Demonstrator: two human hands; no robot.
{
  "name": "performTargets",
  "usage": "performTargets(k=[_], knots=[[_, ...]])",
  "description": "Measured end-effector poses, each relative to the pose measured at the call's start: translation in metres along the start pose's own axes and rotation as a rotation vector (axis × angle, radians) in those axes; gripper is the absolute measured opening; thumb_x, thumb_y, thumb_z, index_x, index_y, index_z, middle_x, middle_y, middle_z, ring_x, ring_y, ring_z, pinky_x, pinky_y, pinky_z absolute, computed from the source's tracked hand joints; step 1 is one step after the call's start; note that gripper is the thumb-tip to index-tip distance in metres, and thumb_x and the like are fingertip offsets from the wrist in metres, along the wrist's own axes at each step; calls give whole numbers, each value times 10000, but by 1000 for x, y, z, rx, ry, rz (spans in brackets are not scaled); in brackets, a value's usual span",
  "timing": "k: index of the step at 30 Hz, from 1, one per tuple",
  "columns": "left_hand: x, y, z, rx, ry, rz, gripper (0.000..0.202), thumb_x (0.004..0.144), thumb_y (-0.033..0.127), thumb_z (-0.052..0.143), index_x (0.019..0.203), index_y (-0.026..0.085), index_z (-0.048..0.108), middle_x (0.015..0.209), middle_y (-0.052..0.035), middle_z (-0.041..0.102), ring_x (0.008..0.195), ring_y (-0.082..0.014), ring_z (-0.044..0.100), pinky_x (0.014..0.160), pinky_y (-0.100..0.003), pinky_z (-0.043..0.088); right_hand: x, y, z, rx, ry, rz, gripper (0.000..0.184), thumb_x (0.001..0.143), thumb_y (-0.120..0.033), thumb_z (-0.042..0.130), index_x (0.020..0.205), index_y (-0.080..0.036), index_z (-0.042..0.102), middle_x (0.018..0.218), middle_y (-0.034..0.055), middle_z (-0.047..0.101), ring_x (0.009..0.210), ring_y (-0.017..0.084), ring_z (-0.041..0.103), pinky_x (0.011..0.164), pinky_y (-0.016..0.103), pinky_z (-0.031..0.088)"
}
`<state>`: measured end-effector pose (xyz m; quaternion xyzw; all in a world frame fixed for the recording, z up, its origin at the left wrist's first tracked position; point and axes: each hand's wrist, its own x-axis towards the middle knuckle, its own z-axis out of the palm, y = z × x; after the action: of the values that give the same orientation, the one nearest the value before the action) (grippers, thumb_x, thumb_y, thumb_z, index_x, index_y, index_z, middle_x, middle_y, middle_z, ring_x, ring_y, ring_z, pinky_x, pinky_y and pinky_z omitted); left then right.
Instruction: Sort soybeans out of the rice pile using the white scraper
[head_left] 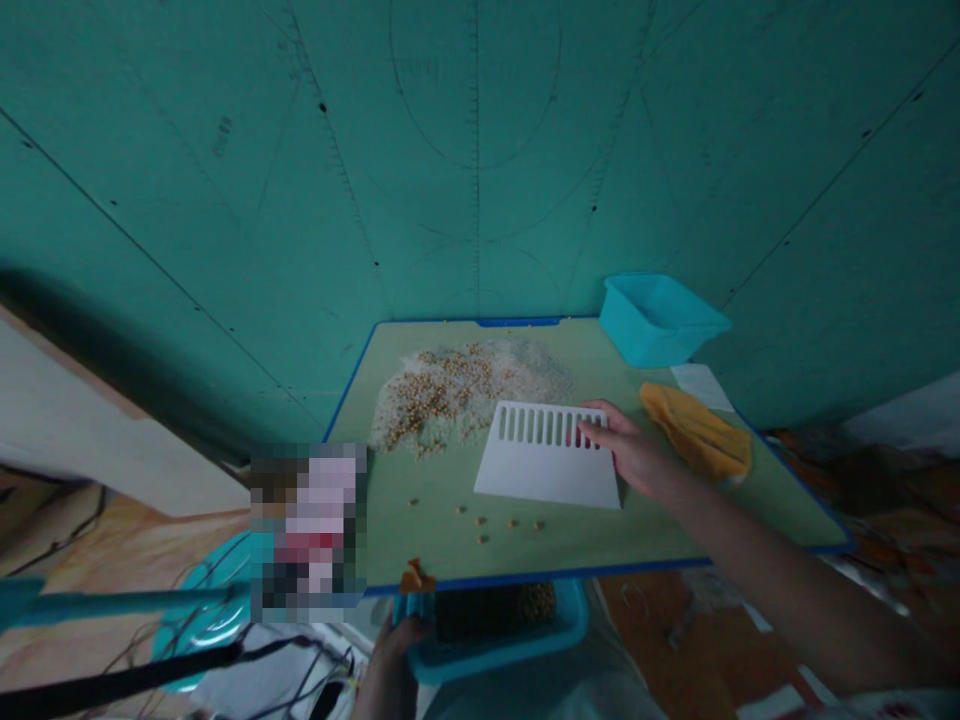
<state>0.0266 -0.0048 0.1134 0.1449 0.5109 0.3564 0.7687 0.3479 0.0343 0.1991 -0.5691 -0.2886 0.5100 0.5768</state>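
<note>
Left hand (pixel 388 668) clamped on blue tray rim (pixel 499 655), dark grains (pixel 480 614) inside, right hand (pixel 634 450) flat on slotted scraper (pixel 540 472)

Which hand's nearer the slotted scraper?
Right: the right hand lies on the scraper, at its right end. The left hand is farther off, below the near edge of the board, at a blue tray.

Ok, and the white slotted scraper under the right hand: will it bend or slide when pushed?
The scraper looks thin, so it probably flexes slightly near its slots. Lying flat on the smooth green board, it likely slides easily, not rolls.
</note>
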Motion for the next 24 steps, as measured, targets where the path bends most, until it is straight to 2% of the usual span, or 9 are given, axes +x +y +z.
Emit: performTargets(k=[7,11,17,24], knots=[[1,-6,12,-6,27,17,293,530,135,615,794,238,688,665,21,744,872,-273,660,735,-353,493,-36,2,-37,-29,301,-64,351,587,-347,730,875,-243,559,687,-19,649,603,183,594,577,297,448],[5,-12,17,8,73,3,333,458,129,624,775,215,680,648,10,740,826,-284,666,705,-356,500,-67,11,-53,-35,435,-32,386,580,-395,738,895,-254,564,676,-13,656,605,195,604,568,309,457],[-1,-12,34,-1,4,-24,375,510,97,598,855,224,675,713,15,754,811,-258,674,709,-342,503,-110,35,-52,-27,491,58,393,608,-443,719,925,-284,550,708,-4,672,615,203,611,574,324,480],[-10,-7,39,23,5,-45,404,505,115,598,890,211,679,733,-13,760,852,-292,669,729,-364,507,-128,44,-43,-136,465,130,400,578,-467,715,901,-274,582,691,28,684,605,235,627,571,347,486]])
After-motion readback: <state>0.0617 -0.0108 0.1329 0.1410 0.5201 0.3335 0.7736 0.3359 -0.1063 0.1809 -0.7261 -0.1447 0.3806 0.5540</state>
